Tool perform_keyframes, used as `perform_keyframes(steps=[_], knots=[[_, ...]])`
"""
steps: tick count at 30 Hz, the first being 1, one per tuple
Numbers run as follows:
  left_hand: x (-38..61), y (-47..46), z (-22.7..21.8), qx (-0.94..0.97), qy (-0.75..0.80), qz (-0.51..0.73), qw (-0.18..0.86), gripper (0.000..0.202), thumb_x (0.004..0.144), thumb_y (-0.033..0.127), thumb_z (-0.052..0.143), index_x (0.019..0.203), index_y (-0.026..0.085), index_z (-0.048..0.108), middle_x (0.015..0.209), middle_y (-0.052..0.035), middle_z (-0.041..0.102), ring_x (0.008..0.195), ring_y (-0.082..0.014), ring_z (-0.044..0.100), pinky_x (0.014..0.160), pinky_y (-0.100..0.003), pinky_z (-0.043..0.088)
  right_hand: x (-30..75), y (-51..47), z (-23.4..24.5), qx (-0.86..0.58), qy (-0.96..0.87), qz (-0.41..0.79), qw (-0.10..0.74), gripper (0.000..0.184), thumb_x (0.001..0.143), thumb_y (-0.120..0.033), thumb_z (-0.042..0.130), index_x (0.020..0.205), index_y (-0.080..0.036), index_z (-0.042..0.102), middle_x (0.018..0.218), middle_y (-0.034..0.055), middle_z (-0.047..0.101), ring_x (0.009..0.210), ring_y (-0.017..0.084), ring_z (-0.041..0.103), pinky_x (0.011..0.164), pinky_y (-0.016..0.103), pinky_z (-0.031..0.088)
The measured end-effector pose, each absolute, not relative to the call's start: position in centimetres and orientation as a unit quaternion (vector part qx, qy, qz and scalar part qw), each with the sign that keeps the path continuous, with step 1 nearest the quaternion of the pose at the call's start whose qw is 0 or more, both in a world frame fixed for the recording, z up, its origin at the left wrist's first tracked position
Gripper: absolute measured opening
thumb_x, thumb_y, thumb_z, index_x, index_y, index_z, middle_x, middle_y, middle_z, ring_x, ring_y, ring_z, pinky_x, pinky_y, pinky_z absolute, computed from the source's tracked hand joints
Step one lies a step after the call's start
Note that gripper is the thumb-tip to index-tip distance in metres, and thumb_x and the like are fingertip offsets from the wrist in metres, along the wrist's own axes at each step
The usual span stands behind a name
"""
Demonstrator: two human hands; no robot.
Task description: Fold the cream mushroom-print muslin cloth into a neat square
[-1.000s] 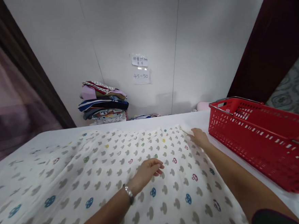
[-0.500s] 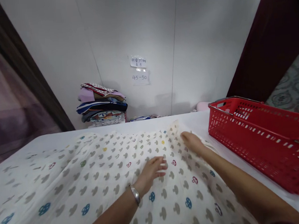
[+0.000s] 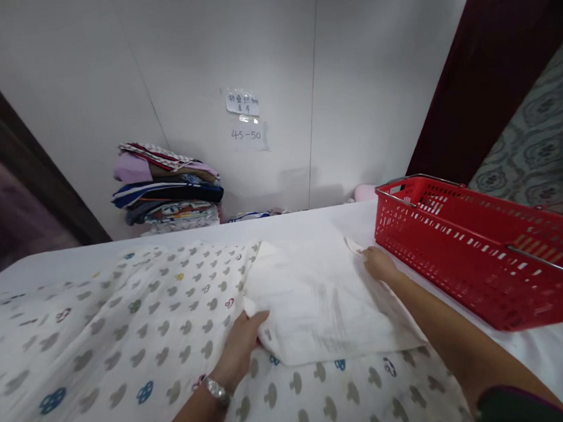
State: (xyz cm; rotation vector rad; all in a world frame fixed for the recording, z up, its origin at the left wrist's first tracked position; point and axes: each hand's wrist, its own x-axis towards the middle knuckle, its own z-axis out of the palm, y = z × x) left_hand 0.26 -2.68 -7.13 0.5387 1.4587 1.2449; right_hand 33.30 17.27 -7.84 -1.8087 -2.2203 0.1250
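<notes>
A white cloth [image 3: 159,329] printed with grey and coloured mushrooms is spread over the white table. Its far right part is turned over towards me, so a plain white underside [image 3: 316,298] faces up. My left hand [image 3: 245,339], with a silver bracelet on the wrist, pinches the left edge of that turned-over part. At its right edge, close to the basket, my right hand [image 3: 379,265] has its fingers closed on the cloth. Some fingertips of both hands are hidden by the fabric.
A red plastic basket [image 3: 458,256] with metal handles stands on the right of the table [image 3: 306,222]. Folded clothes [image 3: 168,183] are stacked beyond the table's back edge at left. Two paper notes [image 3: 246,120] are stuck to the wall behind.
The right part of the cloth has been turned over, showing its plain underside. My left hand has moved left and closed on its edge. The view has shifted slightly right.
</notes>
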Motion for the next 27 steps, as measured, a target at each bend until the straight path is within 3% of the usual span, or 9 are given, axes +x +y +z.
perform_keyframes(steps=[4,8,11,13,15,19,27], knots=[[-1.0,-3.3,-7.4,0.271,0.662,0.49,0.499,0.029,0.065,0.024,0.064,0.092,0.015,0.059,0.084,-0.0063,0.065,0.072,-0.0196,0.061,0.056,-0.029,0.05,34.0,18.6,-8.8,-0.651,-0.743,0.05,0.144,0.018,0.072,-0.003,0.048,0.074,-0.012,0.063,0.083,0.0118,0.061,0.083,0.021,0.057,0.072,0.03,0.041],[-0.7,-3.1,-6.2,0.279,0.646,0.508,0.496,0.017,0.066,0.027,0.063,0.074,0.015,0.054,0.051,0.0041,0.049,0.044,-0.0096,0.046,0.041,-0.021,0.037,33.3,19.3,-6.7,-0.664,-0.722,0.064,0.185,0.021,0.08,-0.01,0.042,0.071,-0.014,0.06,0.071,0.0083,0.058,0.07,0.018,0.056,0.065,0.029,0.04],[0.2,-2.5,-4.3,0.289,0.555,0.548,0.555,0.017,0.068,0.027,0.061,0.077,0.014,0.054,0.063,0.0,0.056,0.054,-0.0111,0.052,0.05,-0.022,0.042,30.8,17.5,-3.9,-0.613,-0.737,0.124,0.256,0.03,0.087,-0.024,0.03,0.081,-0.016,0.059,0.071,0.0048,0.057,0.065,0.016,0.053,0.058,0.027,0.039],[1.1,-2.1,-3.2,0.298,0.492,0.557,0.599,0.021,0.069,0.026,0.061,0.085,0.013,0.057,0.078,-0.0049,0.062,0.067,-0.0135,0.057,0.063,-0.025,0.046,28.1,14.7,-2.3,-0.481,-0.765,0.266,0.336,0.03,0.087,-0.031,0.031,0.088,-0.016,0.058,0.074,0.0029,0.057,0.065,0.015,0.052,0.056,0.025,0.038],[2.0,-1.9,-2.4,0.306,0.454,0.554,0.627,0.024,0.068,0.023,0.061,0.09,0.013,0.058,0.085,-0.0074,0.063,0.074,-0.0151,0.058,0.071,-0.027,0.046,25.2,11.1,-1.4,-0.416,-0.791,0.315,0.319,0.023,0.083,-0.034,0.041,0.086,-0.019,0.059,0.075,-0.0008,0.058,0.067,0.014,0.052,0.059,0.024,0.039],[3.2,-2.4,-2.1,0.337,0.412,0.542,0.651,0.028,0.066,0.017,0.06,0.094,0.012,0.059,0.091,-0.0089,0.063,0.079,-0.0167,0.058,0.073,-0.029,0.046,20.6,5.4,-2.1,-0.322,-0.814,0.395,0.279,0.018,0.08,-0.026,0.043,0.083,-0.019,0.06,0.072,-0.0023,0.057,0.067,0.013,0.05,0.061,0.023,0.038],[2.4,-4.3,-2.0,0.347,0.44,0.527,0.639,0.031,0.067,0.02,0.063,0.097,0.015,0.056,0.085,-0.0073,0.062,0.076,-0.0161,0.059,0.073,-0.032,0.049,19.4,2.7,-3.2,-0.351,-0.786,0.396,0.319,0.014,0.079,-0.025,0.044,0.081,-0.019,0.057,0.073,-0.0022,0.055,0.066,0.013,0.048,0.06,0.022,0.037]])
